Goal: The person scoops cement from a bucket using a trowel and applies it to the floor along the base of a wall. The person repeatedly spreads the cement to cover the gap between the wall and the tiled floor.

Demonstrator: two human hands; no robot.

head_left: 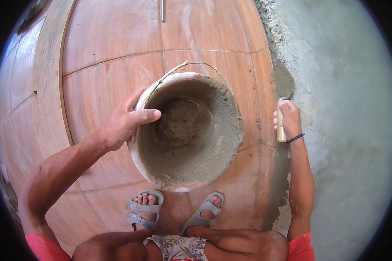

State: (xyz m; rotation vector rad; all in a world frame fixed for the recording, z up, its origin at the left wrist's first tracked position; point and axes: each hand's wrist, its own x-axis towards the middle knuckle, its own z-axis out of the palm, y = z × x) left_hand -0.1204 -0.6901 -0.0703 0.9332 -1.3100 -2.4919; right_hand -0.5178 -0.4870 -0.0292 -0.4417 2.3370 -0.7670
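A bucket (224, 161) caked with grey mortar stands on the tiles in front of my feet, its mouth toward me. Wet mortar (185, 122) lies at its bottom. My left hand (128, 119) grips the bucket's left rim, thumb over the inside edge and fingers hidden behind the wall. Over at the right, my right hand (290, 117) is closed round the pale handle of a trowel (280, 126). The trowel's blade points away from me, over the seam between tile and cement; mortar and low contrast make its outline hard to tell.
Reddish-brown tiles (113, 100) cover the floor to the left and centre. A wooden plank (50, 78) lies along the left. Rough grey cement (353, 108) spreads across the right side, with a crumbly edge (276, 26) at the top. A thin metal rod (163, 11) lies far ahead.
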